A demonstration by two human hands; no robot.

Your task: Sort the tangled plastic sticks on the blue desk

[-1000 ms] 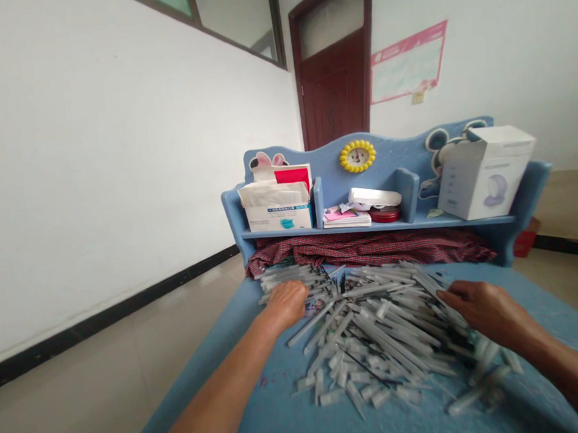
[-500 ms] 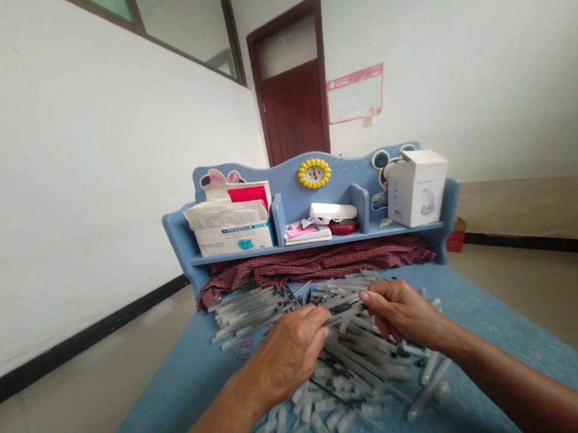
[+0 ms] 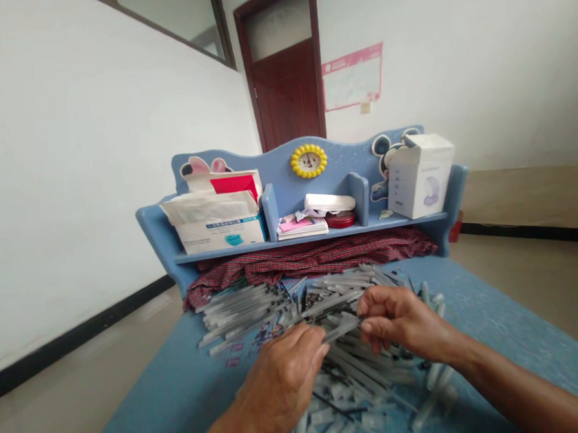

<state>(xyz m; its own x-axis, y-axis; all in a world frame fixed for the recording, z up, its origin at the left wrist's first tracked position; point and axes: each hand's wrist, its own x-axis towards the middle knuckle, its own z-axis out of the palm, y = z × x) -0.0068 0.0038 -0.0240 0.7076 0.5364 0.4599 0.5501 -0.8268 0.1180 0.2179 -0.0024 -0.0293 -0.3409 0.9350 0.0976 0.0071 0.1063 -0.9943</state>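
Between my hands is a frosted, see-through pen barrel (image 3: 342,330). My left hand (image 3: 290,375) is closed around its left end, the fingers partly hidden behind the back of the hand. At the other end my right hand (image 3: 395,315) pinches the barrel's dark tip between thumb and fingers. Below and around both hands spreads a loose pile of pen barrels (image 3: 362,374), with short frosted caps (image 3: 335,430) at its near side. Farther left lies a row of pens (image 3: 238,313) with black ends, roughly side by side.
A blue desk (image 3: 157,391) carries the pens. Along its back runs a shelf (image 3: 269,211) with a mask box (image 3: 217,230), a white carton (image 3: 420,180), a red round tin (image 3: 340,220) and a yellow clock (image 3: 309,161). Red checked cloth (image 3: 315,257) lies bunched under the shelf.
The view has tilted and shifted slightly. My right hand has turned and drawn its fingers together at the barrel's tip; the barrel now shows clearly between both hands.
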